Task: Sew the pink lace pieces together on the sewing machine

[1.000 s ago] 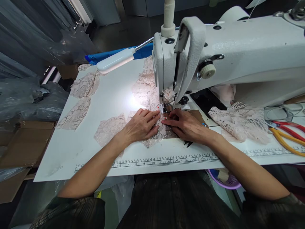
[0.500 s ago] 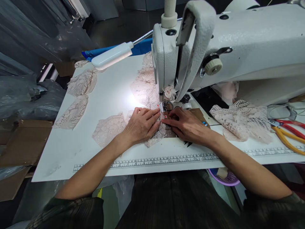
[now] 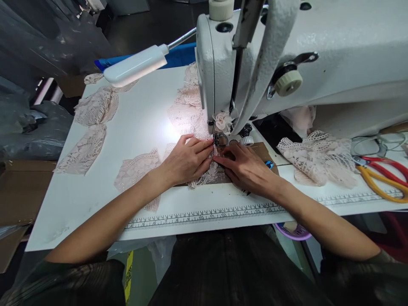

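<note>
Left hand (image 3: 185, 161) and right hand (image 3: 247, 168) pressed flat on lace (image 3: 207, 176) at the presser foot (image 3: 219, 140). Scissors (image 3: 382, 176) lay on the surface (image 3: 149, 123).

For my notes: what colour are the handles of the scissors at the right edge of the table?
The scissors have red and yellow handles, seen in the head view.

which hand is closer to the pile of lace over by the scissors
Right. The right hand lies flat by the presser foot, on the side toward the lace pile, though apart from it. The left hand presses the lace piece farther off, beyond the right hand.
</note>
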Available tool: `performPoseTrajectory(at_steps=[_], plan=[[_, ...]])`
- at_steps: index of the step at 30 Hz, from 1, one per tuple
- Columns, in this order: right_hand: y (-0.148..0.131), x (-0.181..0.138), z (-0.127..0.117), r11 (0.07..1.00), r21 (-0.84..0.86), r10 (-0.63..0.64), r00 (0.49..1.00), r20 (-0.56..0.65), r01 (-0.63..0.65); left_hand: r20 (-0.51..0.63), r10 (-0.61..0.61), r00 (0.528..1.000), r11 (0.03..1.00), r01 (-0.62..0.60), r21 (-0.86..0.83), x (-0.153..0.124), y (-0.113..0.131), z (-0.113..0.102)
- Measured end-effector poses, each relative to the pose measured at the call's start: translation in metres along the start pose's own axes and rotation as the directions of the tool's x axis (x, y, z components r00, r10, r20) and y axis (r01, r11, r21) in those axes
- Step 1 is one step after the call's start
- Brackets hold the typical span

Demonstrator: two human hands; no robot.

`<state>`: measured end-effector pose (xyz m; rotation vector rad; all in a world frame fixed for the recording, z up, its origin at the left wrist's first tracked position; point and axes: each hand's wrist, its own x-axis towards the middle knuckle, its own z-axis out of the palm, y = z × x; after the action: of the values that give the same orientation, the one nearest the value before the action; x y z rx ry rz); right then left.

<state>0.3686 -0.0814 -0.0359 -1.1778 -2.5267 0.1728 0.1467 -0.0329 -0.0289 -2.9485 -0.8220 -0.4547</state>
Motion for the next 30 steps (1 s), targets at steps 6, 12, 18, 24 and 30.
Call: performPoseTrajectory(at_steps=[6, 12, 18, 24, 30], plan=[[0.003, -0.001, 0.0, 0.999, 0.054, 0.0, 1.0, -0.021, 0.001, -0.038, -0.025, 0.999, 0.994, 0.02, -0.104, -0.004, -0.003, 0.003], [0.006, 0.0, 0.004, 0.995, 0.102, 0.001, 0.999, -0.046, 0.004, -0.048, -0.026, 0.999, 0.997, 0.023, -0.068, -0.004, 0.001, 0.004], [0.008, 0.0, 0.007, 0.986, 0.165, 0.019, 0.996, -0.086, -0.005, -0.038, -0.039, 0.999, 0.998, 0.037, -0.06, -0.005, 0.001, 0.004], [0.009, 0.002, 0.007, 0.985, 0.174, 0.033, 0.994, -0.103, -0.015, 0.029, -0.082, 0.996, 0.995, 0.083, -0.057, -0.004, 0.004, 0.002], [0.012, 0.002, 0.009, 0.98, 0.195, 0.046, 0.994, -0.101, -0.026, 0.052, -0.088, 0.995, 0.993, 0.091, -0.069, -0.004, 0.003, -0.001]])
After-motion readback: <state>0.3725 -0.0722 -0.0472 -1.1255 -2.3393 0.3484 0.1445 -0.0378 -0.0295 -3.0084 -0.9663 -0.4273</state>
